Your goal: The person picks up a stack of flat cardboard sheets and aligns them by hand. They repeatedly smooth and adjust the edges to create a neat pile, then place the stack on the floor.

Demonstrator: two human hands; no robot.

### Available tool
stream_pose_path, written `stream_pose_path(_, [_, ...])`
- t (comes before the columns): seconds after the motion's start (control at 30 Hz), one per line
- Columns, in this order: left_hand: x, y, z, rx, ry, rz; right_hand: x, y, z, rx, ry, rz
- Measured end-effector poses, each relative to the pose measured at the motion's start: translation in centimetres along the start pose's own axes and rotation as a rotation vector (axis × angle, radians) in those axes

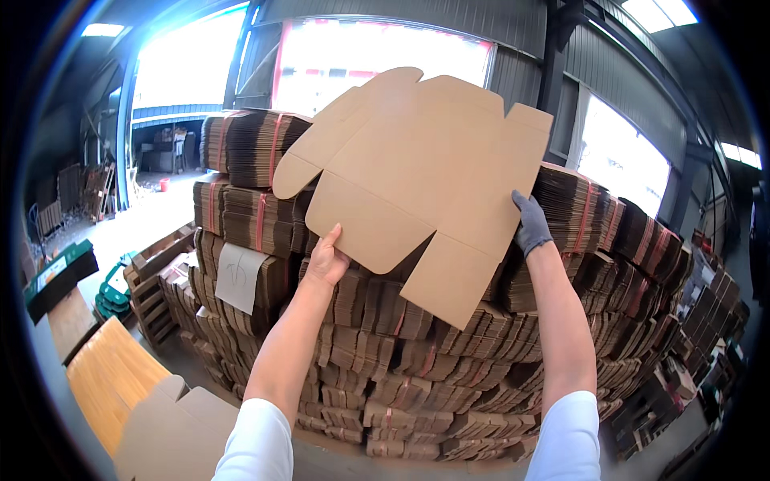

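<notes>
A large flat cardboard box blank (pixel 409 160), brown with cut flaps and crease lines, is held up in front of me by both hands. My bare left hand (pixel 326 258) pinches its lower left edge, the thumb lying on the near face. On the right edge, my right hand (pixel 530 224) in a dark grey glove grips the board, its other fingers partly hidden behind it. The blank leans over a tall pile of bundled cardboard blanks (pixel 417 353), hiding the top middle of that pile.
Strapped bundles (pixel 261 148) rise at the pile's left, with a white paper sheet (pixel 239 276) below them. More bundles (pixel 573 204) stand at the right. A wooden pallet (pixel 156 280), a yellow wooden board (pixel 112 377) and another cardboard blank (pixel 176 429) lie at the lower left.
</notes>
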State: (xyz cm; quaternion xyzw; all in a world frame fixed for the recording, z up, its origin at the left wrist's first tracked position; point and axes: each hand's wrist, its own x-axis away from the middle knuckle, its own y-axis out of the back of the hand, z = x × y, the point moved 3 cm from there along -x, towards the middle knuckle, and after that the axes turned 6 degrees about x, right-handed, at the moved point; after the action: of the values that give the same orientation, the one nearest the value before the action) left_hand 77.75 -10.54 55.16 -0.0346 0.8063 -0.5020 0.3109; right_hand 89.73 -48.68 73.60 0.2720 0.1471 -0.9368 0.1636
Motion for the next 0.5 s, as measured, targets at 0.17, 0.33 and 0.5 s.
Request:
stream_pose_path(0.17, [-0.3, 1.9, 1.3, 0.241, 0.134, 0.11, 6.8, -4.1, 4.6, 0.115, 0.284, -0.064])
stream_pose_path(0.33, [4.2, 5.5, 4.2, 0.351, 0.151, -0.064, 15.4, -2.2, 3.7, 0.492, 0.549, -0.064])
stream_pose_path(0.5, [15.3, 6.5, 3.5, 0.385, 0.086, -0.065, 24.7, 6.7, -0.4, 0.859, 0.465, -0.195])
